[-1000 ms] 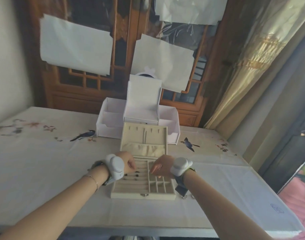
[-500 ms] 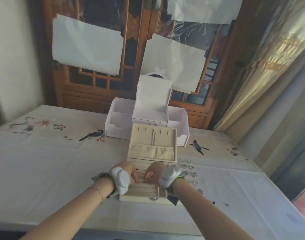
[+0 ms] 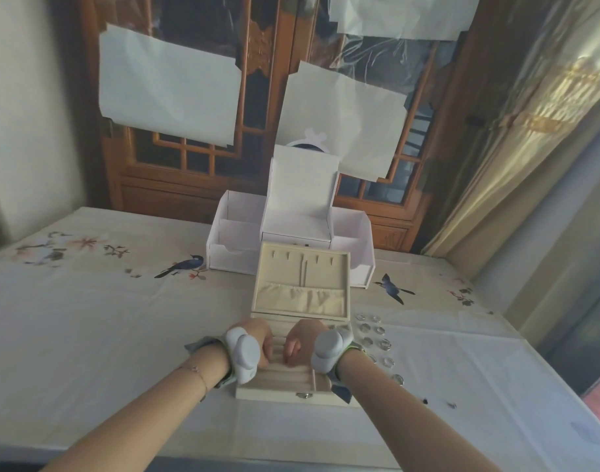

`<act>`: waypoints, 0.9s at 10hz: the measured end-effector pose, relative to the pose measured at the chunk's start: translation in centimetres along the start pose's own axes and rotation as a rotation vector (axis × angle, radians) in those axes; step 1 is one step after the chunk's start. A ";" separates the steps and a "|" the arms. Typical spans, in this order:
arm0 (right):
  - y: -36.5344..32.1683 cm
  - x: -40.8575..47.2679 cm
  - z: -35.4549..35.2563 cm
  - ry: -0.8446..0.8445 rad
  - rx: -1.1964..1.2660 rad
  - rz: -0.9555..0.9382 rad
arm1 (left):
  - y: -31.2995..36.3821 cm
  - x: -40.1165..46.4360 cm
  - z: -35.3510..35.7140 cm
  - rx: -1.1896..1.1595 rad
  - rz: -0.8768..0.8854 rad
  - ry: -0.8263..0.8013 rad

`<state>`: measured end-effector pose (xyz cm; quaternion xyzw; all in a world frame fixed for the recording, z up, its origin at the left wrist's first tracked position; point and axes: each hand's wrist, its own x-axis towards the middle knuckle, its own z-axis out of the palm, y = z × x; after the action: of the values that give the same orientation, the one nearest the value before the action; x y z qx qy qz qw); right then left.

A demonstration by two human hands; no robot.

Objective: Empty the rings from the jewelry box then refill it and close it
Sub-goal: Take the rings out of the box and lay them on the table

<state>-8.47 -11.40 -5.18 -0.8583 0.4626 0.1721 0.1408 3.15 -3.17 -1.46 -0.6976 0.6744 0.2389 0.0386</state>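
The beige jewelry box (image 3: 274,391) lies open in front of me, its lid (image 3: 302,284) standing upright. My left hand (image 3: 259,340) and my right hand (image 3: 302,338) hover close together over the ring rolls in the box's left part, fingers curled down onto the rolls. Whether either hand pinches a ring is hidden by the fingers. The rolls visible below my hands hold no rings. Several silver rings (image 3: 373,332) lie in loose rows on the tablecloth just right of the box.
A white paper organiser (image 3: 230,247) with open compartments stands right behind the jewelry box. The tablecloth (image 3: 87,318) has bird and flower prints. Small dark bits (image 3: 451,404) lie at the near right. Wooden doors and a curtain are beyond the table.
My two hands have drawn closer together over the ring rolls. The view has shifted, so the box sits more centred and the rings on the cloth show at the right.
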 end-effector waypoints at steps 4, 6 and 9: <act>0.4 -0.1 0.1 -0.003 -0.053 -0.051 | 0.2 0.5 -0.3 0.132 0.039 -0.065; 0.2 -0.2 -0.8 -0.047 0.006 -0.070 | -0.2 0.8 -0.2 0.137 0.056 0.009; 0.3 -0.1 -1.1 -0.020 0.009 -0.109 | -0.5 1.1 -0.2 0.114 0.067 -0.005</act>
<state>-8.58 -11.90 -4.14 -0.8798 0.4144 0.1707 0.1587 3.63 -4.22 -1.80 -0.6706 0.7098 0.2029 0.0721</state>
